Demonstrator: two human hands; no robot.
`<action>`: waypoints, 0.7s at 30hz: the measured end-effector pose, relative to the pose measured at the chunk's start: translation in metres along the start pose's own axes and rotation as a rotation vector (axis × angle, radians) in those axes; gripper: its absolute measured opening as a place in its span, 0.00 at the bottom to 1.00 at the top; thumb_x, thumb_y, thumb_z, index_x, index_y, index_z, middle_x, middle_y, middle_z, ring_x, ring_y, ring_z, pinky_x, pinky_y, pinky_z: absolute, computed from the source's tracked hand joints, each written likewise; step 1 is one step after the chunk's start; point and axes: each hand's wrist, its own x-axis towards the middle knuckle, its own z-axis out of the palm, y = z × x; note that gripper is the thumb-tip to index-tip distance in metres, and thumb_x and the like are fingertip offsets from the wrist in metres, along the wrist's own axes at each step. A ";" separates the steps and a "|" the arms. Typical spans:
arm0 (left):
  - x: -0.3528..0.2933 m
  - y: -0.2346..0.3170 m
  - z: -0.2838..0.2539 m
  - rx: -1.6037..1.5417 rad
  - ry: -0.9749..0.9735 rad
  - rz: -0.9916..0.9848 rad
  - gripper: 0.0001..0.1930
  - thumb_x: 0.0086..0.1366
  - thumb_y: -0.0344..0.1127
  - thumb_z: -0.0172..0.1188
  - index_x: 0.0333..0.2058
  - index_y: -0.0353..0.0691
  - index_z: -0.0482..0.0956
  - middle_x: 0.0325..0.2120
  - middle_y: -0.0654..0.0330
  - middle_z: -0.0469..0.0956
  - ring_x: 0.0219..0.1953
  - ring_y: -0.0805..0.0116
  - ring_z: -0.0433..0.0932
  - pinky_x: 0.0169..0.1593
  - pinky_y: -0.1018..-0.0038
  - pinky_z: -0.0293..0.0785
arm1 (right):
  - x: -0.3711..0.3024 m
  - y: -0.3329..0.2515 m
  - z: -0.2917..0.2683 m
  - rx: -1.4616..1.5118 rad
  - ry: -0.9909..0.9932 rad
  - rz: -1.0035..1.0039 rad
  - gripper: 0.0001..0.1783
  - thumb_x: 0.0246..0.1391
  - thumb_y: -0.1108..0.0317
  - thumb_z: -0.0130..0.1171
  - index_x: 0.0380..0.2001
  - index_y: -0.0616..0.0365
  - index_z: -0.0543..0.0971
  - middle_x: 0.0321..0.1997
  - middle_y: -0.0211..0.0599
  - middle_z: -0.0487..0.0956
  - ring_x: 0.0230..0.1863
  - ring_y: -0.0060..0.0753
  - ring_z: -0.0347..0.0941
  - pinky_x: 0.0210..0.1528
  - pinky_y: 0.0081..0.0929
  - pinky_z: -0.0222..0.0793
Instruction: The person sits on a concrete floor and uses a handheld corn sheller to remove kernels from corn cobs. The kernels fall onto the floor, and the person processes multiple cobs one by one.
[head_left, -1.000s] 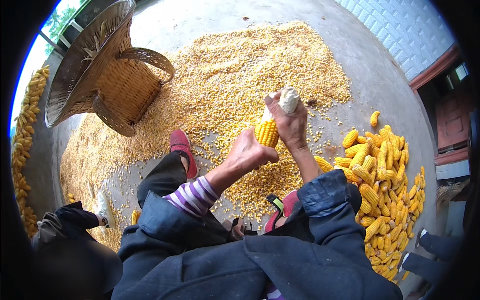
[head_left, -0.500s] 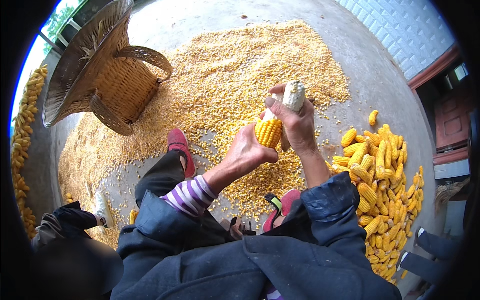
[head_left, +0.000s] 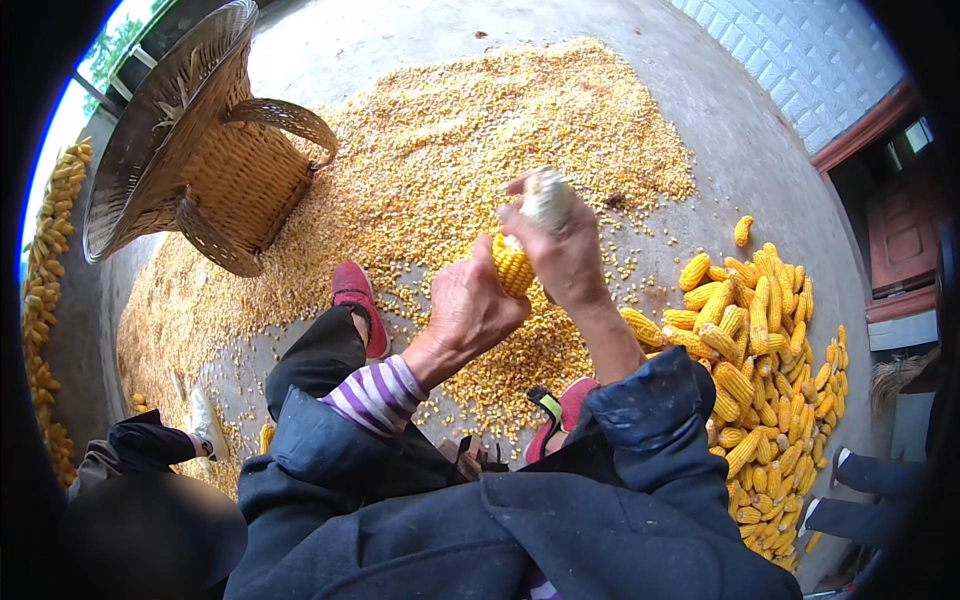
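Head view, starting nearest the body: both forearms rise from the lower edge, the left in a dark sleeve with a purple-and-white striped cuff (head_left: 375,395), the right in a dark blue sleeve. Between them, held up above the lap, is a corn cob (head_left: 515,262), half stripped: yellow kernels remain on its lower part, and the bare pale core shows at the top. The left hand (head_left: 470,310) is closed around the kernel-covered end from below and the left, thumb pressing into the rows. The right hand (head_left: 565,250) is wrapped over the bare upper end, fingers curled tight around it. Both hands touch the cob and sit close against each other.

By the look of it, the cob is light and stiff, a dry rigid core that would not bend. The bare end looks rough and gives a sure grip; the kernel end is bumpy and its grains seem likely to come loose under pressure, so a firm hold belongs on the stripped part.

Below the hands, two red shoes (head_left: 355,300) rest on the concrete floor amid scattered grains. Beyond lies a wide spread of loose kernels (head_left: 450,130) across the middle of the floor. Toward the floor's right edge sits a pile of whole cobs (head_left: 760,340). At the far left corner a woven basket (head_left: 235,180) lies tipped on its side.
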 end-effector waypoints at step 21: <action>-0.002 0.005 -0.003 -0.716 -0.393 -0.221 0.17 0.41 0.32 0.65 0.30 0.34 0.72 0.21 0.62 0.74 0.22 0.74 0.72 0.25 0.78 0.68 | 0.002 0.011 -0.011 -0.025 0.090 -0.040 0.10 0.50 0.69 0.66 0.35 0.57 0.77 0.29 0.25 0.77 0.29 0.17 0.71 0.31 0.19 0.68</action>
